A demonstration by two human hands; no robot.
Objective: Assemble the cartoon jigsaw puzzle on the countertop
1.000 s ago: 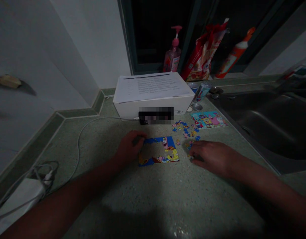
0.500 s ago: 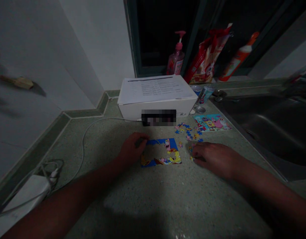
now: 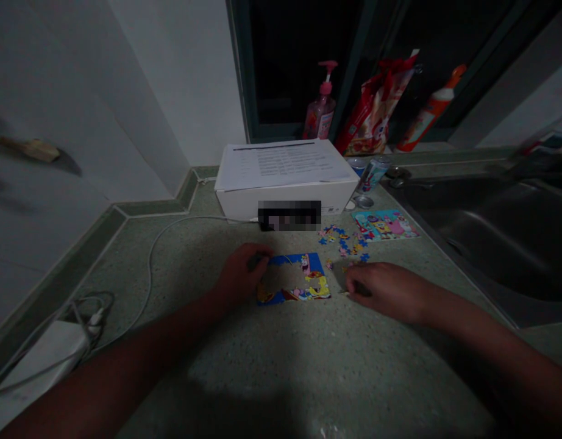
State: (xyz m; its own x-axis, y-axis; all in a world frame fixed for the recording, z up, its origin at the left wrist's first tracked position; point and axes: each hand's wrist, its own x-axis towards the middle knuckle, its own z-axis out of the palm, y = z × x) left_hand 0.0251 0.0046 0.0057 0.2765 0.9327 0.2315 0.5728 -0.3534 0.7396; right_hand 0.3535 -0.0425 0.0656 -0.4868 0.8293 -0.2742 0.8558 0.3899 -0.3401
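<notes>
A partly assembled jigsaw puzzle (image 3: 315, 286) lies flat on the counter, its blue and yellow border joined around a bare middle. My left hand (image 3: 244, 268) is at its upper left side, fingers bent and pressed together on the edge. To the right of the puzzle, my right hand (image 3: 379, 288) is low over the counter with its fingers curled in a pinch. A small yellowish puzzle piece (image 3: 345, 294) shows at its fingertips, mostly hidden. Loose puzzle pieces (image 3: 342, 249) are scattered just beyond that hand, beside a colourful picture card (image 3: 386, 225).
Behind the puzzle stands a white box (image 3: 285, 167) with a printed sheet on top and a dark, blurred-out device (image 3: 289, 216) in front. A white cable (image 3: 149, 262) runs left to a power strip (image 3: 47, 353). A can (image 3: 375, 174) and a steel sink (image 3: 505, 244) are at the right.
My right hand has shifted slightly left toward the puzzle, the small piece at its fingertips moving too. My left hand stays at the puzzle's edge. The whole view has shifted a little.
</notes>
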